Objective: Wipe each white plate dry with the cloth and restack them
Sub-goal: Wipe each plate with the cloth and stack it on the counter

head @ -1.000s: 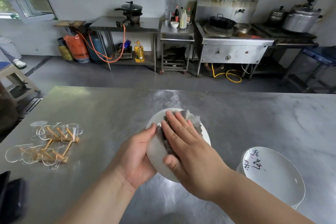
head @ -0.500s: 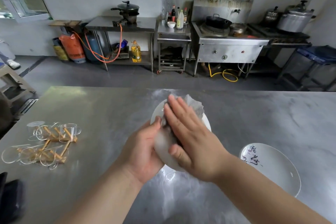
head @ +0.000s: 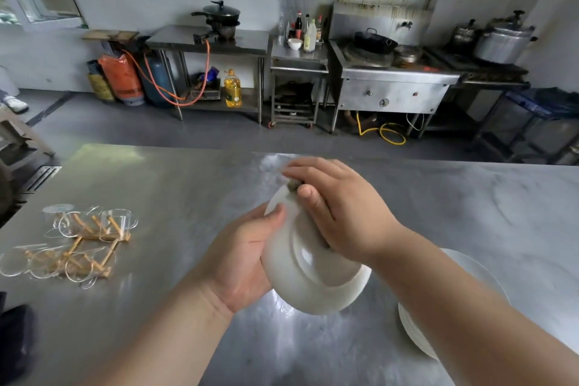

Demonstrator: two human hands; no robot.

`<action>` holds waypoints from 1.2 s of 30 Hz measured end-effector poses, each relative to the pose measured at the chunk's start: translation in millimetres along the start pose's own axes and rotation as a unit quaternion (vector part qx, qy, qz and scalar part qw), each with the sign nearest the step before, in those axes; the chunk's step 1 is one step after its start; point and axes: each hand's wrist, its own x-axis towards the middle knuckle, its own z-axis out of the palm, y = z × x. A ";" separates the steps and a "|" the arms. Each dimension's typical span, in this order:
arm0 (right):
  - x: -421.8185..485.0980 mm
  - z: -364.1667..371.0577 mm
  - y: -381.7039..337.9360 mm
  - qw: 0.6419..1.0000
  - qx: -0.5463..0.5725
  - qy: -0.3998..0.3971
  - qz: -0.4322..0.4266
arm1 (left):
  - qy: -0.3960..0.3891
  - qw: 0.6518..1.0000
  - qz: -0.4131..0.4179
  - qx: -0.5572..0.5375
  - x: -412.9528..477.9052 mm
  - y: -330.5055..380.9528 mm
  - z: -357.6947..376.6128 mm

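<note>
Turns the white plate (head: 313,279) over within the last second: half a second ago offers its face to the camera, now shows what looks like the foot ring on its underside. Holds it tilted and clear above the bench (head: 156,185), roughly where it hung before.

Grips it at the left rim with the left hand (head: 247,260), thumb laid across the back near the edge, fingers hidden behind. Changes the right hand (head: 341,213) as well: no longer spreads it flat on the cloth over the plate's face, but curls it over the far upper edge, thumb and forefinger pinching the grey cloth (head: 293,185). Shows only a small wad of that cloth between them; hides the rest under the palm or behind the plate.

Suggests the face is wiped and the rim and back are now in hand, so probably past halfway on this one plate. Calls next, most likely, for a sweep across the back before setting it down.

Leaves the stack of white plates (head: 416,332) on the bench to the right, largely covered by the right forearm; cannot tell whether those are dried or waiting. Keeps well apart from the clear glasses (head: 62,226) lying on the wooden rack (head: 91,247) at the left, unmoved
</note>
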 end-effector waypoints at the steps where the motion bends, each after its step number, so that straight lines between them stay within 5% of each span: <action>1: 0.3 -1.5 6.1 0.998 0.021 0.005 0.051 | 0.006 1.000 0.008 0.010 -2.1 4.4 -2.0; 4: -21.5 9.1 13.8 0.979 0.074 0.022 0.191 | 0.021 0.999 0.025 -0.005 -7.3 10.3 -11.2; 6: -40.8 25.3 8.2 0.977 0.051 0.017 0.209 | 0.034 0.999 0.027 -0.007 -9.2 9.7 -17.5; 10: -32.4 20.6 7.3 0.997 -0.032 -0.003 0.072 | 0.023 0.998 0.001 0.051 -10.3 -0.4 -20.1; 13: -8.4 10.5 18.1 0.999 0.030 0.003 0.045 | -0.001 1.000 0.023 0.009 -6.3 0.6 -18.2; 16: -16.6 27.6 22.8 0.972 0.124 0.099 0.175 | 0.003 0.997 0.067 -0.038 0.2 11.1 -15.4; 21: -46.4 60.0 24.2 0.898 0.211 0.139 0.361 | 0.029 0.997 0.068 -0.036 -2.8 -8.4 -11.4; 24: -26.6 36.5 40.9 0.926 0.162 0.095 0.327 | 0.000 1.000 0.003 -0.026 -7.0 -13.9 -16.9; 27: -3.8 13.1 41.8 0.977 0.071 -0.014 0.201 | -0.018 0.998 -0.053 -0.037 -2.3 0.5 -21.8; 30: 4.1 7.5 33.9 0.992 0.018 -0.050 0.116 | 0.001 0.998 -0.058 0.001 4.6 5.8 -24.6; 36: -56.8 53.9 4.7 0.975 0.075 0.014 0.210 | 0.019 1.000 -0.017 -0.015 3.8 -4.6 -38.3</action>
